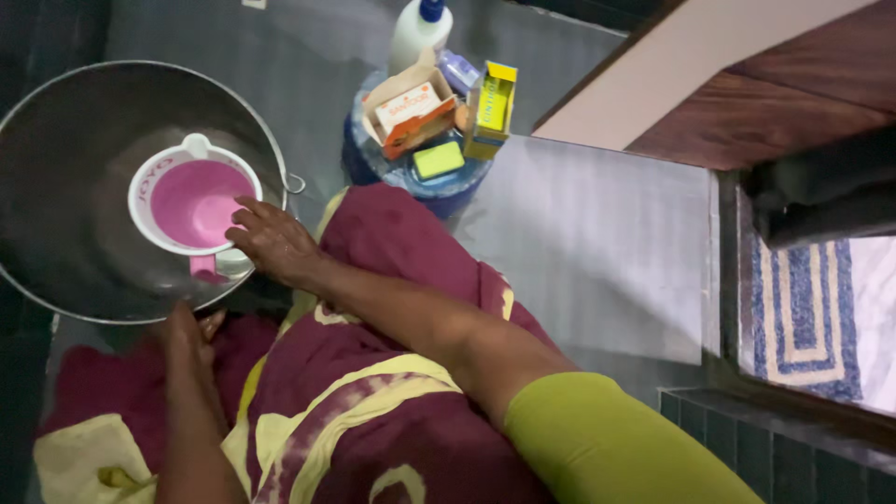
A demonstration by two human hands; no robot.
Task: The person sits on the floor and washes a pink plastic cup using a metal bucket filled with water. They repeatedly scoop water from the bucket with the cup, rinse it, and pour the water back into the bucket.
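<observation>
From the head view, a wide steel basin [65,187] sits on the dark floor at the left, and a pink-and-white plastic mug [194,203] stands inside it, tilted a little toward the person. The right hand [271,241] lies on the basin's near rim, fingers loosely spread and resting just beside the mug's handle [207,266]; whether the fingertips actually grip the handle cannot be told. The left hand [191,338] sits below the basin's lower edge, fingers curled against the rim, and it cannot be made out whether it clasps the rim or only touches it. A maroon cloth with yellow bands [373,392] covers the person's lap between the two arms. Beyond the basin stands a blue round container [373,163] holding packages: an orange-and-white open carton [411,110], a tall yellow box [493,107] standing upright at its right, a small yellow-green bar [439,160] lying flat in front, and a white bottle with a blue cap [420,28] behind them. A blue-and-white striped mat [807,317] lies at the far right.
</observation>
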